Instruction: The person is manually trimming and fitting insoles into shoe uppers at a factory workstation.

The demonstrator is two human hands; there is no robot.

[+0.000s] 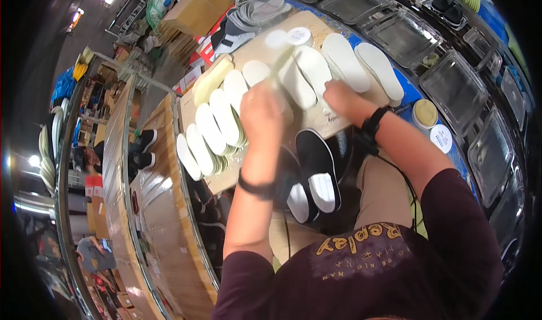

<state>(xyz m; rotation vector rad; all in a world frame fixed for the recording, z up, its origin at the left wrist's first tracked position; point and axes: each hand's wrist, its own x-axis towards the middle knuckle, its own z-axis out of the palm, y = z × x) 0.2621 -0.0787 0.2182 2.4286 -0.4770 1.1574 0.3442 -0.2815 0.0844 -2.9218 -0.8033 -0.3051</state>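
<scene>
My left hand (262, 108) is blurred by motion over the board, its fingers closed. A smeared pale yellow-green strip rises from its fingertips; its kind cannot be made out. My right hand (343, 101) has its fingers curled at the lower edge of a white shoe insole (312, 66). Another insole (297, 83) lies just left of that one. Rows of stacked white insoles (209, 125) cover the left of the board (322, 122), with more insoles (345, 63) at its right. Below my hands rest two black slip-on shoes (316, 156) with white inside the heels, the left one blurred.
A round white container (299, 36) stands at the board's far edge. To the right are a yellowish-topped tub (425, 114) and a white lid (441, 138). Metal trays (454, 91) line the right side. A wooden-edged rack (164, 207) stands left, a cardboard box (197, 6) far left.
</scene>
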